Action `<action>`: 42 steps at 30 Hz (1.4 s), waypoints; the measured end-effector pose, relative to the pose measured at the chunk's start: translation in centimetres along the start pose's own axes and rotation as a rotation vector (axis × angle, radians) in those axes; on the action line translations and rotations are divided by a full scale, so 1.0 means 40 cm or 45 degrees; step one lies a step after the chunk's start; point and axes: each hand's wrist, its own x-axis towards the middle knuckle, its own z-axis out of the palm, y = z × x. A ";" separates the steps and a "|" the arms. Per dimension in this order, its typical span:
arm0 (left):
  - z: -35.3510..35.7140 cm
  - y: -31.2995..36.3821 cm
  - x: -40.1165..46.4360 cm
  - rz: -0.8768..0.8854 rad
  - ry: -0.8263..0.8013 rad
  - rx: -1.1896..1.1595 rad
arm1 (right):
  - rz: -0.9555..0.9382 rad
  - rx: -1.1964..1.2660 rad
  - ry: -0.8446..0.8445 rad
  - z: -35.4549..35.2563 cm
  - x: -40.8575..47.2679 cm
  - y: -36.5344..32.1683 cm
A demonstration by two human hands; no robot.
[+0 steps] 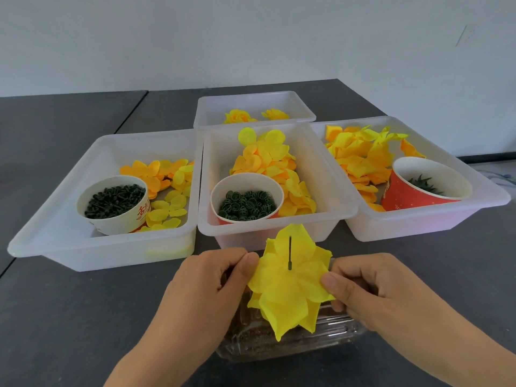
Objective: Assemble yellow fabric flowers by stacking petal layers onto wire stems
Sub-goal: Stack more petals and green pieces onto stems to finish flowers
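A white plastic bin (69,247) at the left holds orange and yellow petals and a paper cup of dark green pegs (113,203). In front of the middle white bin (329,188), the left hand (212,277) and right hand (371,283) pinch opposite edges of a layered yellow fabric flower (290,286), its dark wire stem (290,252) poking up through the centre, over a clear plastic box (329,333).

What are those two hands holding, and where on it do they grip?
A yellow petal layer threaded on a dark stem. The left hand pinches its left edge, the right hand its right edge.
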 end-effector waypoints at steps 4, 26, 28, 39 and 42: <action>-0.023 -0.003 -0.001 0.028 0.058 -0.072 | -0.026 -0.041 -0.048 -0.019 -0.010 -0.002; -0.113 -0.002 0.052 0.143 0.303 -0.157 | 0.365 -1.542 -0.119 -0.366 0.605 0.169; -0.120 -0.011 0.052 0.142 0.327 -0.161 | 0.382 -1.557 -0.105 -0.370 0.601 0.151; -0.123 0.020 0.046 0.224 0.270 -0.338 | 0.018 -1.119 0.473 -0.447 0.458 0.037; -0.126 0.044 0.041 0.202 0.244 -0.382 | -0.152 -0.481 0.320 -0.412 0.346 -0.087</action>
